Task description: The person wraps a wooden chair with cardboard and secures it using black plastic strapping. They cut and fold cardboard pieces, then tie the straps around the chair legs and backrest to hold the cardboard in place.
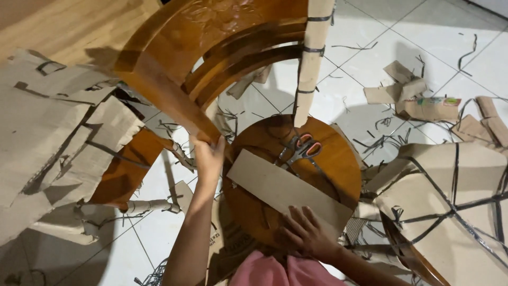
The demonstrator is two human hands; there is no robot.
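Nearest the camera, pink clothing (275, 271) fills the lower edge. Just beyond it the right hand (306, 233) lies flat, fingers (296, 218) spread open and gripping nothing — pressed on the near end of a cardboard strip (283, 189), apparently to keep it from sliding. The strip lies slantwise across the round wooden seat (338, 159). On the far part of the seat rest orange-handled scissors (301, 149), touching no hand. At the seat's left rim the left hand (209, 156) is curled about the end of a curved wooden armrest (159, 90) — seemingly steadying it. Right of the seat, well apart, a flattened tan package with a coloured label band (431, 106) lies among cardboard scraps on the white tiled floor (365, 58).
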